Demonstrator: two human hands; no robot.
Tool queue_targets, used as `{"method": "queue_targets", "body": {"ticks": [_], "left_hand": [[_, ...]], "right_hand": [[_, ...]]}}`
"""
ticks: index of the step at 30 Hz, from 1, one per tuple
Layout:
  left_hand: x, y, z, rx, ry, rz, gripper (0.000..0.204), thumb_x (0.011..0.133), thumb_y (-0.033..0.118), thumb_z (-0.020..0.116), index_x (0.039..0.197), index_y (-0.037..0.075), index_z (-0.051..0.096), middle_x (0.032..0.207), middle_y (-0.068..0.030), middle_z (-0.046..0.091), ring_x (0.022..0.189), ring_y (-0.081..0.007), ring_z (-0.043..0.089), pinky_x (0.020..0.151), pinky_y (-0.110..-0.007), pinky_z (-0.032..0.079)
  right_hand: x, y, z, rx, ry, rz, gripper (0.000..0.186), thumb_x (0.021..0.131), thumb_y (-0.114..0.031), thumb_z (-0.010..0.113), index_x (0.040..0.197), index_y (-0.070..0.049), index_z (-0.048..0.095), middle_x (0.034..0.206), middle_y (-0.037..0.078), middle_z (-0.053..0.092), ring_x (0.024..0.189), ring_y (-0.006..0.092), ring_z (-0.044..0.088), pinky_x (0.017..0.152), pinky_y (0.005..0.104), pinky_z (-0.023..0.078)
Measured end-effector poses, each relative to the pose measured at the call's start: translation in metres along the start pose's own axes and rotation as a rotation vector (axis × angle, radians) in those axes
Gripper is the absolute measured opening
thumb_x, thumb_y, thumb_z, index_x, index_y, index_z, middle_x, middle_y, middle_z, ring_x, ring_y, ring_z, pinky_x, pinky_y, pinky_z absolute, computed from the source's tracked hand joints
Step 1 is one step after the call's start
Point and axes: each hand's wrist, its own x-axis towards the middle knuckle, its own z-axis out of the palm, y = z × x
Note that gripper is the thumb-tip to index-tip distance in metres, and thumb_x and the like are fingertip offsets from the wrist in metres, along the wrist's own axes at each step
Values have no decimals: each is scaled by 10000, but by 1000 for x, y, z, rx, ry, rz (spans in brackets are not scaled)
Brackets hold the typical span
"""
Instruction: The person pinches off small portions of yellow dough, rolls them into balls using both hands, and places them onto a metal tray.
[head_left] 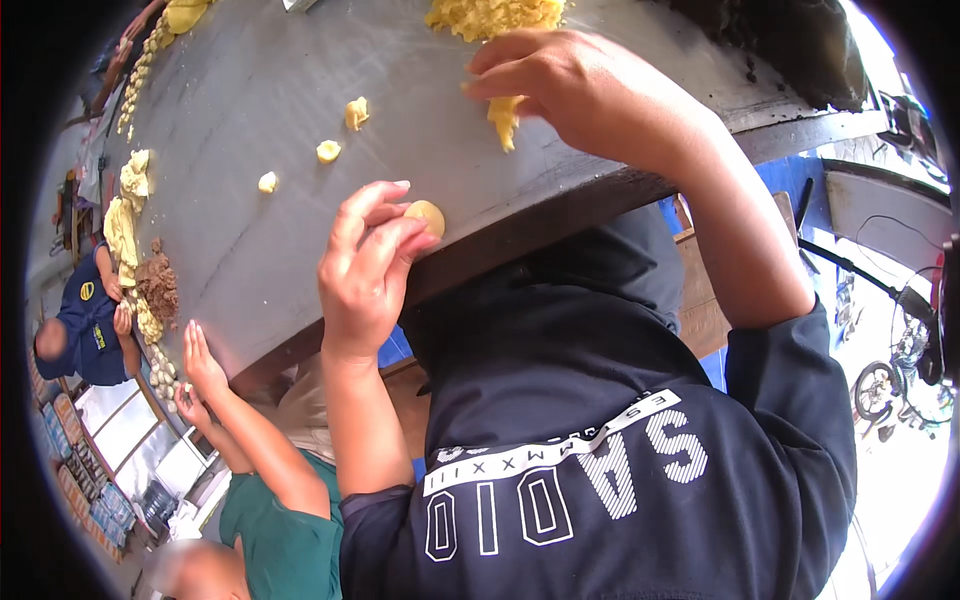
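Observation:
My left hand (362, 262) is at the table's near edge, thumb and fingers closed on a small flat round of pale yellow dough (427, 216). Farther right, my right hand (585, 95) reaches over the table with its fingers curled down. A ragged piece of yellow dough (503, 122) shows beneath those fingers, seemingly gripped; the fingers partly hide it. Just beyond lies a crumbly yellow dough mound (495, 15). Three small dough lumps, one pale (268, 182), one round (328, 151) and one taller (357, 113), sit left of my hands.
The grey metal table (230, 250) has a dark near edge. Along its left side run yellow dough masses (120, 235), a brown crumbly heap (157, 285) and rows of small dough balls (160, 370). Two people work there, one in green (280, 510). A dark bag (800, 45) lies far right.

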Motion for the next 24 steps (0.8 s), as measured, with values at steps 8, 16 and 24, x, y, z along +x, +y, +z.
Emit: {"method": "queue_targets", "body": {"ticks": [8,16,24], "left_hand": [[16,11,3,12,59,-150,236,999,116,891,1129,-23,753,1230,-148,731,961,-232,768,826,-379,660],[-7,27,38,555,250,78,131,1052,94,832,1102,-4,760,1389,-189,728,1017,-289,797,894,-429,676],[46,35,-18,-56,-81,-456,189,1061,114,802,1136,36,646,1193,-93,751,923,-228,760,825,-382,611]], "right_hand": [[-18,-28,23,-61,78,188,274,940,-117,839,1214,-100,841,1330,59,781,1280,304,708,1083,422,600],[-53,-20,15,-217,282,132,238,937,-187,808,1161,-113,842,1317,37,798,1239,325,701,1057,435,602],[-46,-35,7,-218,176,154,265,899,-6,770,1155,-53,821,1245,77,768,1186,316,730,988,439,638]]}}
